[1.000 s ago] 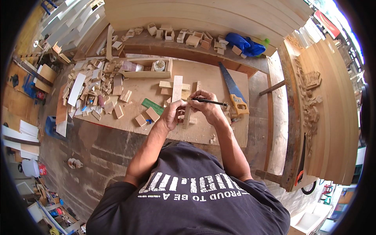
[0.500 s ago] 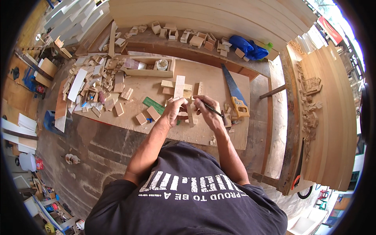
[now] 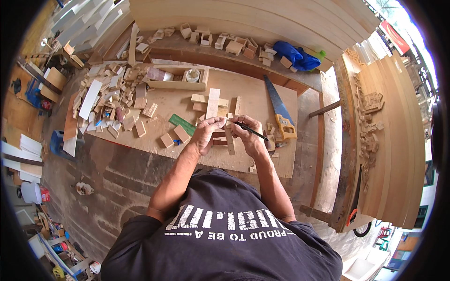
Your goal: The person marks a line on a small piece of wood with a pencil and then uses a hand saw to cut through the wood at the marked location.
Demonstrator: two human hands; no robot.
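Note:
Above the workbench's near side, my two hands meet at a small light wood piece (image 3: 229,123), mostly covered by fingers. My left hand (image 3: 206,134) is closed, pinching that piece between thumb and fingertips. A black pencil (image 3: 252,131) slants back across my right hand (image 3: 250,140), whose fingers are closed around it and also touch the piece. From between the hands a narrow tan strip (image 3: 230,142) points toward me; whether it is wood or metal I cannot tell. Just beyond lie a pale flat board (image 3: 213,102) and short wood blocks (image 3: 199,99).
A handsaw (image 3: 278,107) with a yellow handle lies right. A green ruler (image 3: 182,124) and loose blocks (image 3: 167,140) are left, beside a pile of offcuts (image 3: 110,98). A wooden box (image 3: 178,85) stands at the back, below a shelf of small wooden assemblies (image 3: 235,47).
My right hand has tilted, and the pencil's back end has swung a little lower and flatter. My left hand keeps its pinch. The whole view has shifted slightly.

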